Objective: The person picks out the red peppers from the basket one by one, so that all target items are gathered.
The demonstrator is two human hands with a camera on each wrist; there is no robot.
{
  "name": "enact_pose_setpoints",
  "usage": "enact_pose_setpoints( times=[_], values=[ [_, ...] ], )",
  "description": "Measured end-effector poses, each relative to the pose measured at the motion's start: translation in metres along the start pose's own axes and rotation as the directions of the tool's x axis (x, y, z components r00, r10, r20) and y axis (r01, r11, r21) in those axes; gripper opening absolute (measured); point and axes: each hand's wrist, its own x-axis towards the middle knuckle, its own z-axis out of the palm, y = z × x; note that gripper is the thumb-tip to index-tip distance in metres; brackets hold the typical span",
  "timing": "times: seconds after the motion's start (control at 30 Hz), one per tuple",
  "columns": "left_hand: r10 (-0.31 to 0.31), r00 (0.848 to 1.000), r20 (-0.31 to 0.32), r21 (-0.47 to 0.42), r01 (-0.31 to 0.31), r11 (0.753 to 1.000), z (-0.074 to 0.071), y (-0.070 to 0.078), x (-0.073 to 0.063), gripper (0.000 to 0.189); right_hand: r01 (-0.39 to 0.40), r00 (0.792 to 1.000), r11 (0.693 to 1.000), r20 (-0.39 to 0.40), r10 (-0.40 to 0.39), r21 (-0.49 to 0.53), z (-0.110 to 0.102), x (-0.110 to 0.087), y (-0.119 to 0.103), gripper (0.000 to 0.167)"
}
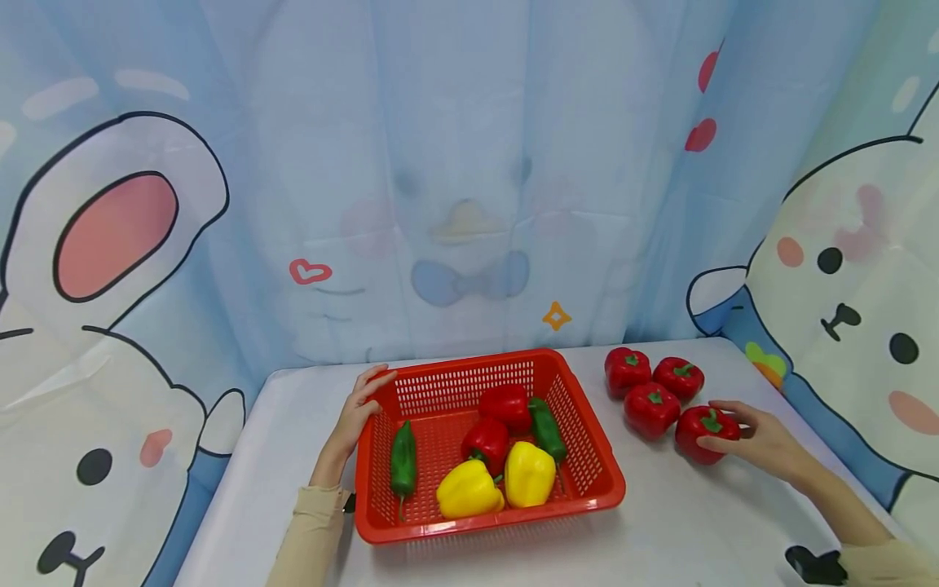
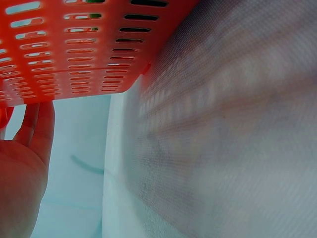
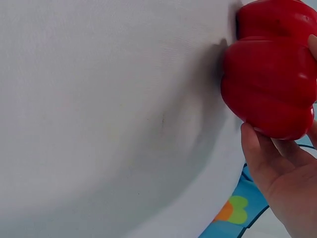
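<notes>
My left hand (image 1: pixel 357 417) grips the far left corner of a red plastic basket (image 1: pixel 614 489) by its rim. In the left wrist view, fingers (image 2: pixel 42 130) reach up against the slotted wall (image 2: pixel 81 59). Inside the basket lie two yellow bell peppers (image 1: pixel 530 475), two red bell peppers (image 1: pixel 506 406) and two long green peppers (image 1: pixel 403 461). To the right of the basket, my right hand (image 1: pixel 770 440) holds a red bell pepper (image 1: pixel 700 440) between thumb and fingers. In the right wrist view, this red bell pepper (image 3: pixel 270 84) partly hides the fingers.
Three more red bell peppers (image 1: pixel 651 410) stand grouped just beyond the held one, right of the basket. Everything rests on a white-covered table (image 1: pixel 660 530). A blue cartoon-printed curtain (image 1: pixel 455 163) hangs behind the table and along both sides.
</notes>
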Motion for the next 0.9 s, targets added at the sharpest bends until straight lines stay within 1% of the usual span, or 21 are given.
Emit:
enact_pose_setpoints(
  times=[0.2,0.3,0.4,0.5,0.6,0.73,0.9],
  values=[
    [0.043,0.999,-0.025,0.0,-0.043,0.999,-0.002,-0.032,0.007,0.056,0.001,1.0,1.0,0.004,-0.001,0.001,0.003,0.0,0.003,0.084],
    [0.045,0.999,-0.027,0.003,-0.045,0.999,-0.002,-0.031,0.007,0.055,0.002,1.0,1.0,0.002,-0.002,0.004,0.003,0.0,0.003,0.084],
    [0.034,0.999,-0.031,-0.007,-0.035,0.999,-0.002,-0.029,0.007,0.056,0.005,1.0,1.0,0.002,-0.005,0.005,0.003,0.0,0.003,0.085],
    [0.019,0.999,-0.03,-0.021,-0.02,1.0,-0.002,-0.024,0.006,0.056,0.011,1.0,1.0,0.002,-0.011,0.006,0.004,0.0,0.003,0.085],
    [0.01,1.0,-0.02,-0.028,-0.011,1.0,-0.001,-0.01,0.002,0.055,0.008,1.0,1.0,0.003,-0.008,0.012,0.004,0.0,0.002,0.087],
    [0.002,1.0,-0.009,-0.006,-0.002,1.0,0.0,0.006,-0.002,0.054,-0.009,1.0,1.0,0.009,0.008,0.021,0.005,0.0,0.002,0.089],
    [-0.004,1.0,-0.001,-0.006,0.004,1.0,0.002,0.011,-0.003,0.054,-0.019,1.0,1.0,0.017,0.019,0.021,0.004,-0.001,0.003,0.089]
  ],
)
